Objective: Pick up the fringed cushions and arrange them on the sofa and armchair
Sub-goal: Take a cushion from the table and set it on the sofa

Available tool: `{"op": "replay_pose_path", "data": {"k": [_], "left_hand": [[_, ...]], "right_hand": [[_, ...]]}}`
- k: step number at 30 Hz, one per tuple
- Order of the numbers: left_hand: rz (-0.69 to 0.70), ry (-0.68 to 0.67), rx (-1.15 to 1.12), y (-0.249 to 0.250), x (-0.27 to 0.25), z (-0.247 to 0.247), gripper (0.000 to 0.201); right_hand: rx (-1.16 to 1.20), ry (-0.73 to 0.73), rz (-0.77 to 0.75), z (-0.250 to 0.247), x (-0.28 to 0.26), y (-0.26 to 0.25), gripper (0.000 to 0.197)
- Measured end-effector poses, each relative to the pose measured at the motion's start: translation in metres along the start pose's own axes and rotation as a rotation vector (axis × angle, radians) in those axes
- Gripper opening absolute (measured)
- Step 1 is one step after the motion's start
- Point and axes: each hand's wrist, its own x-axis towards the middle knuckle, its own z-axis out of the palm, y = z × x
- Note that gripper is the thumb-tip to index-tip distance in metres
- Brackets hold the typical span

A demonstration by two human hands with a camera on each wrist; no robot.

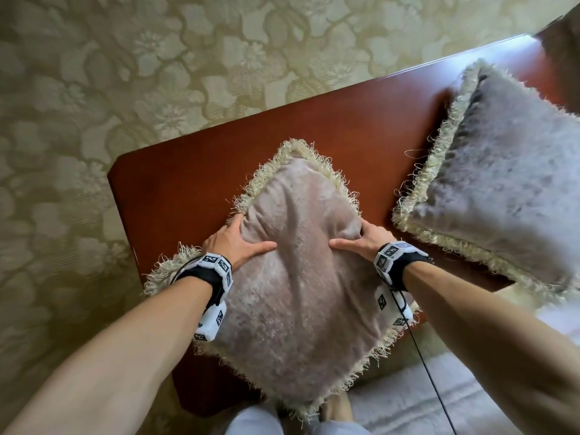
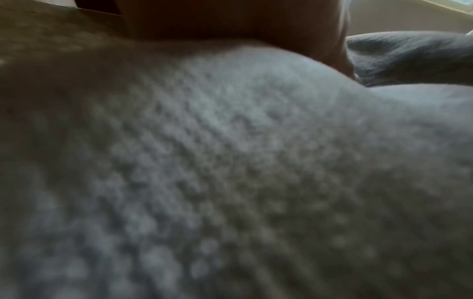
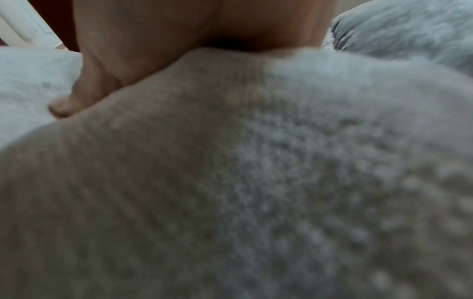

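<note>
A pinkish-grey velvet cushion (image 1: 301, 277) with a cream fringe lies on a red-brown wooden table (image 1: 194, 171). My left hand (image 1: 238, 243) grips its left side, thumb on top and fingers tucked under the edge. My right hand (image 1: 361, 240) grips the right side the same way. A second fringed cushion (image 1: 502, 189), greyer, lies on the table to the right. Both wrist views are filled by blurred cushion fabric (image 2: 230, 161) (image 3: 256, 182); my right thumb (image 3: 76, 101) shows pressing into it.
Patterned olive-gold carpet (image 1: 94, 105) surrounds the table on the left and far side. A pale striped fabric surface (image 1: 408, 400) lies at the lower right. A black cable (image 1: 430, 372) hangs from my right wrist. My legs (image 1: 254, 422) are at the bottom edge.
</note>
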Motion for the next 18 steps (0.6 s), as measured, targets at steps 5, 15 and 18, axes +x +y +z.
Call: {"op": "replay_pose_path", "data": {"k": [5, 15, 18], "left_hand": [[0.077, -0.022, 0.027, 0.038, -0.013, 0.002, 0.122], [0.296, -0.002, 0.115, 0.165, -0.074, 0.01, 0.104], [0.365, 0.001, 0.166, 0.21, -0.1, 0.018, 0.103]], "right_hand": [[0.089, 0.073, 0.02, -0.016, -0.035, 0.038, 0.093], [0.17, 0.255, 0.146, -0.064, -0.13, 0.148, 0.084], [0.229, 0.304, 0.153, -0.077, -0.163, 0.188, 0.083]]}}
